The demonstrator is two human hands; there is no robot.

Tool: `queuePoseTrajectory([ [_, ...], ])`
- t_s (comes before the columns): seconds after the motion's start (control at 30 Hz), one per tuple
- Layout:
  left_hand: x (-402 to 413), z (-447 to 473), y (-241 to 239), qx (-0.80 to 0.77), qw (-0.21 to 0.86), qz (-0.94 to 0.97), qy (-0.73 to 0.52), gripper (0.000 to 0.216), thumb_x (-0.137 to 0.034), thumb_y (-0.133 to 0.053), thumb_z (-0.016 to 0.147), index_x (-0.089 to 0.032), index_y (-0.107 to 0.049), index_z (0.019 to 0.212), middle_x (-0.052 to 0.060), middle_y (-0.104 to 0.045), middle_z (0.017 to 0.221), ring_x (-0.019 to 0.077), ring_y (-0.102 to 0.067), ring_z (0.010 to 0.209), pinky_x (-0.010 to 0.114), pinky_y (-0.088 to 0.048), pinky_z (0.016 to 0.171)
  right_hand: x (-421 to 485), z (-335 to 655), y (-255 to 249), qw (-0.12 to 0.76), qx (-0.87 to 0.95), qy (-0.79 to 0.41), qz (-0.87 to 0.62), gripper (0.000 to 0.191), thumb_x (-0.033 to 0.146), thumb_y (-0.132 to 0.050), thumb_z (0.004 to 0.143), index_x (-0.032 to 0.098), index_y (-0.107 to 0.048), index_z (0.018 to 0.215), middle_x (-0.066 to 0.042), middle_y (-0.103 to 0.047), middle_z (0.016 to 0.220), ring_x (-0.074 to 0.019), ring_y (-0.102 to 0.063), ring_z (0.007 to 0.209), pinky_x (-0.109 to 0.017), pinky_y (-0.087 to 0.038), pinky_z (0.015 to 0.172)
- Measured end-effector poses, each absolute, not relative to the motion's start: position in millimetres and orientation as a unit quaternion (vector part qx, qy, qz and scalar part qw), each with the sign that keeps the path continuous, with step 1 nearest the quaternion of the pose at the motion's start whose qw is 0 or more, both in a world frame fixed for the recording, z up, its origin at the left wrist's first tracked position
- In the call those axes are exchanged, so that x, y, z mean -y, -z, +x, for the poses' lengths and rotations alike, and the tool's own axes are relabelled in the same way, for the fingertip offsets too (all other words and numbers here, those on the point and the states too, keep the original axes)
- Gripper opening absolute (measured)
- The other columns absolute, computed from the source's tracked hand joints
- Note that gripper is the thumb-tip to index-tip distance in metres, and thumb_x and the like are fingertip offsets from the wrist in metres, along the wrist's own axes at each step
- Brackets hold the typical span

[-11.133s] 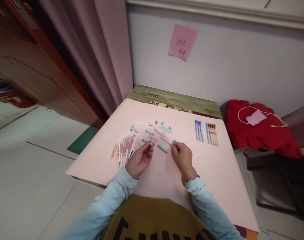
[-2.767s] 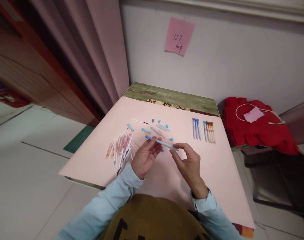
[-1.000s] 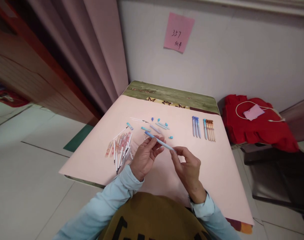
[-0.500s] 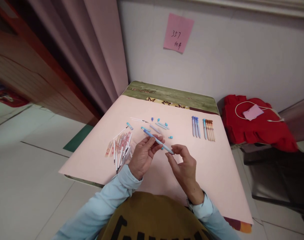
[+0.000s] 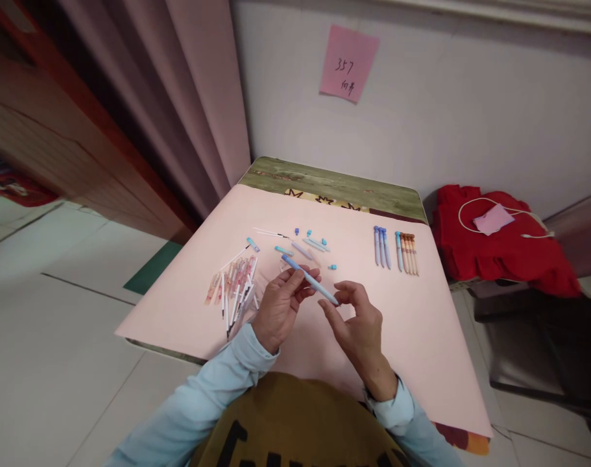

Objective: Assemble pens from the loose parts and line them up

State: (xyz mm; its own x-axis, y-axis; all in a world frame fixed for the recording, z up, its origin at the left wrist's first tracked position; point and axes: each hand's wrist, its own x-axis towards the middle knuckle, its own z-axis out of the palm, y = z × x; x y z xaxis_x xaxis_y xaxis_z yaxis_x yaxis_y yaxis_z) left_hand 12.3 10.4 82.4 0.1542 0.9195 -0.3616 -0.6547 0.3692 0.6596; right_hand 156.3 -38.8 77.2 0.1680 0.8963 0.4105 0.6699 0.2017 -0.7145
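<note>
My left hand (image 5: 281,301) is closed around the barrel of a pale blue pen (image 5: 322,289) with a darker blue upper end. It tilts down to the right, above the table. Around the pen's tip, my right hand (image 5: 357,319) has thumb and index finger apart. The index finger is at or very near the tip; whether it touches I cannot tell. Beyond the hands lie loose blue pen parts (image 5: 302,249), and small blue caps (image 5: 332,266) are scattered among them. White pen refills (image 5: 234,305) lie in a pile left of my left hand, beside pinkish patterned barrels (image 5: 239,272).
On the right of the pink-covered table (image 5: 412,337), three blue-purple pens (image 5: 382,248) lie beside a light blue pen (image 5: 399,251) and several brown-topped pens (image 5: 410,254). A red cloth (image 5: 499,250) with a white cable stands right of the table. A wall is behind.
My right thumb has moved slightly away from the pen's lower end. The pen has shifted a little to the right in my left hand.
</note>
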Motion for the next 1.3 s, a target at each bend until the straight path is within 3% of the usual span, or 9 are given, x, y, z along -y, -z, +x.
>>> queuePoseTrajectory([
  [0.1,-10.3,12.4,-83.1,-0.375,0.738,0.179,-0.532,0.021,-0.025,-0.079,0.074,-0.012,-0.07,0.089,0.01,-0.075,0.094,0.0174,-0.07,0.087,0.023,-0.053,0.07,39.1,156.0,-79.0,0.458,0.634,-0.117,-0.612,0.019,0.039,-0.062,0.089,0.021,-0.062,0.085,-0.001,-0.069,0.073,-0.0146,-0.065,0.065,-0.025,-0.049,0.064],
  [0.27,-8.8,13.6,-82.9,-0.376,0.739,0.193,-0.524,0.022,-0.027,-0.078,0.075,-0.013,-0.07,0.09,0.011,-0.075,0.096,0.0182,-0.07,0.087,0.025,-0.052,0.073,40.2,158.0,-79.3,0.413,0.652,-0.127,-0.623,0.033,0.036,-0.049,0.098,0.02,-0.064,0.073,0.001,-0.066,0.06,-0.0119,-0.061,0.055,-0.022,-0.044,0.056],
  [0.47,-8.3,14.7,-81.3,-0.383,0.735,0.208,-0.519,0.022,-0.027,-0.079,0.075,-0.012,-0.071,0.089,0.01,-0.076,0.093,0.0182,-0.07,0.086,0.028,-0.053,0.077,39.6,156.9,-75.0,0.439,0.645,-0.118,-0.614,0.023,0.041,-0.063,0.09,0.02,-0.068,0.097,-0.001,-0.071,0.076,-0.0146,-0.065,0.067,-0.025,-0.049,0.062],
  [0.67,-8.6,13.5,-81.9,-0.383,0.748,0.195,-0.507,0.031,-0.034,-0.079,0.074,-0.013,-0.073,0.096,0.012,-0.075,0.097,0.0201,-0.07,0.089,0.032,-0.055,0.08,37.1,159.5,-73.0,0.46,0.666,-0.026,-0.587,0.01,0.03,-0.065,0.09,0.02,-0.066,0.087,-0.001,-0.071,0.076,-0.0141,-0.065,0.067,-0.027,-0.049,0.065],
  [0.8,-9.5,12.0,-79.5,-0.415,0.743,0.18,-0.493,0.025,-0.03,-0.082,0.07,-0.013,-0.072,0.083,0.009,-0.075,0.087,0.0182,-0.07,0.08,0.031,-0.055,0.076,37.0,159.9,-71.6,0.457,0.688,0.02,-0.564,0.004,0.025,-0.065,0.09,0.021,-0.066,0.091,-0.002,-0.073,0.081,-0.0154,-0.068,0.074,-0.029,-0.049,0.069],
  [1.03,-10.0,17.8,-77.6,-0.41,0.72,0.172,-0.533,0.027,-0.023,-0.084,0.066,-0.011,-0.073,0.088,0.007,-0.074,0.083,0.0163,-0.07,0.083,0.032,-0.052,0.089,38.4,158.3,-67.0,0.447,0.689,0.029,-0.57,0.006,0.027,-0.065,0.09,0.021,-0.065,0.091,-0.002,-0.072,0.078,-0.0152,-0.066,0.07,-0.028,-0.048,0.068],
  [1.2,-8.5,21.1,-80.0,-0.418,0.71,0.182,-0.536,0.028,-0.023,-0.084,0.066,-0.011,-0.072,0.088,0.007,-0.074,0.085,0.0178,-0.07,0.086,0.032,-0.052,0.09,43.3,154.4,-67.4,0.421,0.676,-0.037,-0.603,0.021,0.034,-0.06,0.092,0.02,-0.067,0.077,-0.001,-0.069,0.066,-0.0144,-0.062,0.058,-0.028,-0.045,0.061],
  [1.3,-7.3,20.4,-80.8,-0.42,0.709,0.194,-0.532,0.028,-0.023,-0.084,0.067,-0.011,-0.072,0.089,0.008,-0.074,0.086,0.0189,-0.07,0.089,0.032,-0.052,0.09,45.3,153.2,-68.8,0.424,0.622,-0.242,-0.613,0.036,0.041,-0.052,0.096,0.019,-0.066,0.071,-0.001,-0.065,0.058,-0.0131,-0.06,0.052,-0.025,-0.045,0.054],
])
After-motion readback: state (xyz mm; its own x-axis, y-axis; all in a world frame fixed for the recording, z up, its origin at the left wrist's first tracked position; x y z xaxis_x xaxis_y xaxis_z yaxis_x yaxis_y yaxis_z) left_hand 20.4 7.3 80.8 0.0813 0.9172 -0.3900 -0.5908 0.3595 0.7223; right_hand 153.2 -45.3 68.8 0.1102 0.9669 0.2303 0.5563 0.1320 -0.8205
